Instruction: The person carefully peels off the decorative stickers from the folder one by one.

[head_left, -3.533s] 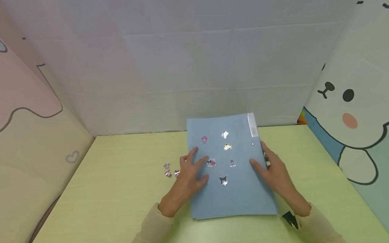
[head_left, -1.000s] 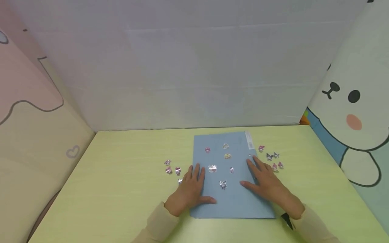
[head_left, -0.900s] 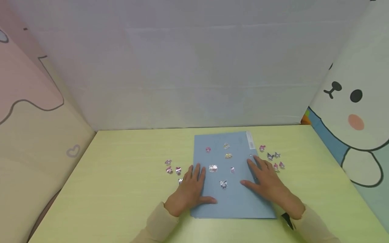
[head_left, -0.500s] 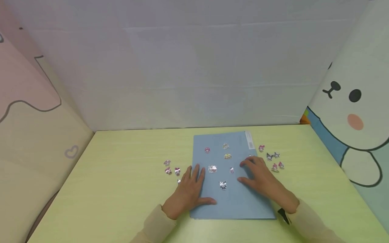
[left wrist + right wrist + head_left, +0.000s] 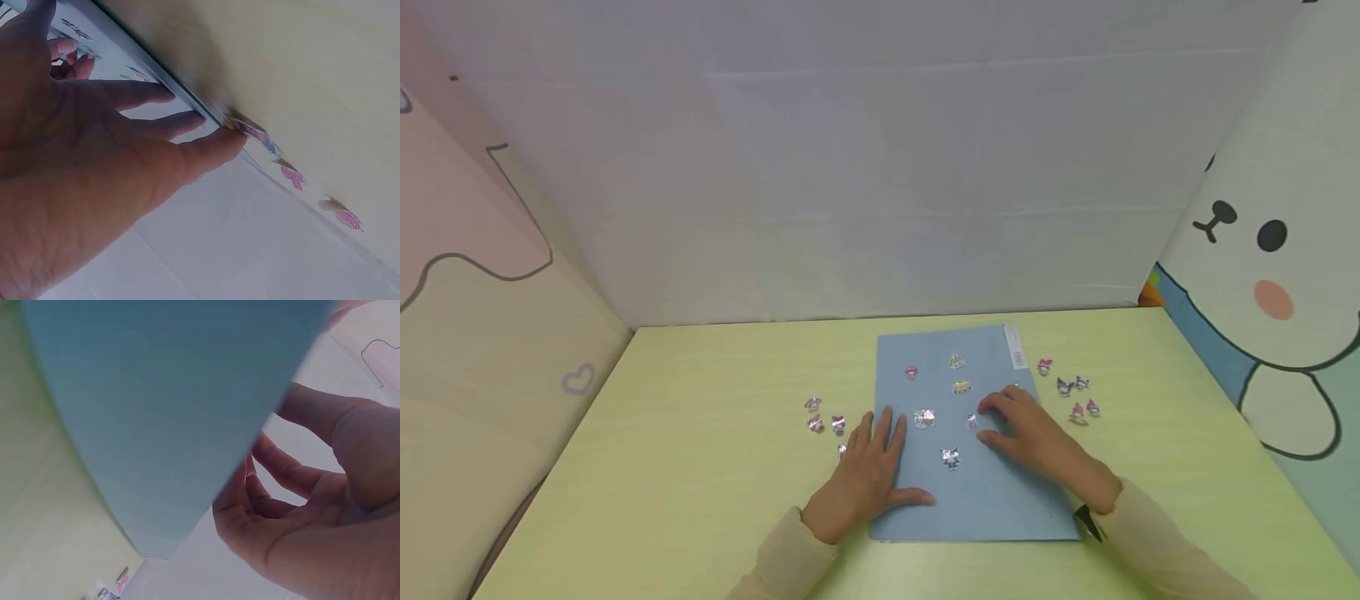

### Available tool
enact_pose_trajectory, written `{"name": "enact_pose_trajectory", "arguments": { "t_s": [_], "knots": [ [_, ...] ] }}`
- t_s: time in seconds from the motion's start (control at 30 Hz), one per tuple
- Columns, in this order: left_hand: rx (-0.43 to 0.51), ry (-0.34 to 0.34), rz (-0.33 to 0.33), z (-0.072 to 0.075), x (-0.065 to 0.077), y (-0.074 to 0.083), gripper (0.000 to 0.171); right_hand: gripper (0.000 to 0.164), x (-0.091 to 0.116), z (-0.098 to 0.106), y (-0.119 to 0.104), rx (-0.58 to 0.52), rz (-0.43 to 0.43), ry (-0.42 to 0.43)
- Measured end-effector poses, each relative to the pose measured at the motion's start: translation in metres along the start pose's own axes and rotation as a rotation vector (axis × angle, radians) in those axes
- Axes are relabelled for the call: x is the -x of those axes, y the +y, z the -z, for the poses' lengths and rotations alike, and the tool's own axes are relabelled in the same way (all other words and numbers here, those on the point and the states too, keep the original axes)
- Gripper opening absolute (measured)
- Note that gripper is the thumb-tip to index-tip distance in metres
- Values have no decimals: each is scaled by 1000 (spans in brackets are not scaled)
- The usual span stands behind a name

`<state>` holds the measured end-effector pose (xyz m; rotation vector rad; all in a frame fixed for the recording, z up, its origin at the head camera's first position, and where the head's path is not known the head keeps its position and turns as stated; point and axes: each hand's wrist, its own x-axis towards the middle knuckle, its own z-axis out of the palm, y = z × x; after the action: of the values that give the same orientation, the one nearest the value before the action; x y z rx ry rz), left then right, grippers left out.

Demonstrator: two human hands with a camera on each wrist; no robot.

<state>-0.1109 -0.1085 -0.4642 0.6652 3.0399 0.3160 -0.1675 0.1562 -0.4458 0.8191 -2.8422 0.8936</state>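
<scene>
A light blue folder lies on the table with several small shiny cartoon stickers on its cover. My left hand rests along its left edge, fingers straight and thumb spread across the cover; in the left wrist view this hand has its fingertips at the folder's edge. Over the right half is my right hand, thumb and index finger apart with their tips beside a small pinkish sticker. In the right wrist view the other fingers of this hand are bent. A silvery dark-eared sticker sits lower on the cover.
Loose pink stickers lie on the table left of the folder, and several more, including a dark-eared one, to its right. A black piece shows beside the right sleeve. A white sheet stands behind the table.
The folder, raised nearer the camera at first, now lies flat lower down. My right hand has moved left from its right edge onto the cover, fingers drawing in; lately the left hand has stayed.
</scene>
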Motion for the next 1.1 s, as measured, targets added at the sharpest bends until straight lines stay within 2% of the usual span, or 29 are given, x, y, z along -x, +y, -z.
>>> {"name": "enact_pose_trajectory", "arguments": {
  "t_s": [0.2,0.37,0.6,0.87,1.1],
  "knots": [
    [19,0,-6,-1,0,-1,110,23,-6,1,-3,-4,7,-36],
    [47,-31,19,0,0,1,111,19,-10,3,-6,-2,9,-72],
    [43,-34,37,-1,-1,3,111,13,-15,5,-10,-9,-26,-125],
    [23,-24,43,-3,-3,4,109,17,-19,6,-12,4,-18,-145],
    [29,-28,35,-3,-2,3,109,12,-23,6,-14,16,-16,-149]
  ]
}}
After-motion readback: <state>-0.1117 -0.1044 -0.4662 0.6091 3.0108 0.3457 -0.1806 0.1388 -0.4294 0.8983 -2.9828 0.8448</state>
